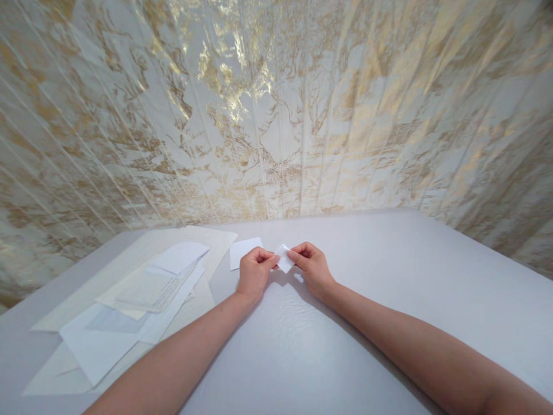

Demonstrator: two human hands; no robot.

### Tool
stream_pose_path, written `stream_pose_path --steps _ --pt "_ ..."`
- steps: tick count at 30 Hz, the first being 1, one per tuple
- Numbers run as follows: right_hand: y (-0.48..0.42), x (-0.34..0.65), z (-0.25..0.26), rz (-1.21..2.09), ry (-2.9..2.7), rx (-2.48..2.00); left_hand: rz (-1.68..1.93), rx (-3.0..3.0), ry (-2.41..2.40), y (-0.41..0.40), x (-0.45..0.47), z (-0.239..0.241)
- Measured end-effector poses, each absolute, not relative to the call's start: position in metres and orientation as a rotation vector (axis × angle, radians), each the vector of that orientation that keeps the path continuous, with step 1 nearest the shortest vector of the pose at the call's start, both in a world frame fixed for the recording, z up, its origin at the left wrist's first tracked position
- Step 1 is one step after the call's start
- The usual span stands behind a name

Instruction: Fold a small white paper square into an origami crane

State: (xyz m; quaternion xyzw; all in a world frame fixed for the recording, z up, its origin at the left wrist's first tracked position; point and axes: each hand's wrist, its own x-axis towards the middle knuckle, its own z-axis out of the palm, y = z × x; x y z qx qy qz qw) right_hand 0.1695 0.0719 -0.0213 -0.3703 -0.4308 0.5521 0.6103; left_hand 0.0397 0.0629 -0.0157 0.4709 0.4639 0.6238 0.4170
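A small white folded paper (pixel 284 259), diamond-shaped from this angle, is held between both hands just over the table. My left hand (pixel 254 270) pinches its left corner between thumb and fingers. On the opposite corner, my right hand (pixel 313 266) is closed in a similar pinch. Behind my left hand lies a flat white sheet (pixel 244 249), partly covered by the fingers. The fingertips under the folded paper are hidden.
Loose papers lie at the left: large cream sheets (pixel 64 308), a white envelope (pixel 97 346) with a greyish window, a printed page (pixel 149 291) and a white folded sheet (pixel 179 257). A gold-patterned curtain (pixel 276 115) hangs behind the pale table (pixel 389 265).
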Motion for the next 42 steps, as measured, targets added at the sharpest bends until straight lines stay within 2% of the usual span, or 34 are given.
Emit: stream_pose_path --steps 10,32,42 --pt "0.070 0.170 -0.018 1.275 -0.999 -0.825 1.583 1.121 1.085 0.062 0.042 -0.011" --pt "0.070 0.174 -0.009 1.564 -0.993 -0.816 1.458 1.317 1.095 0.064 0.036 -0.011" --pt "0.071 0.172 -0.010 1.541 -0.933 -0.849 1.435 1.301 1.115 0.061 0.038 -0.007"
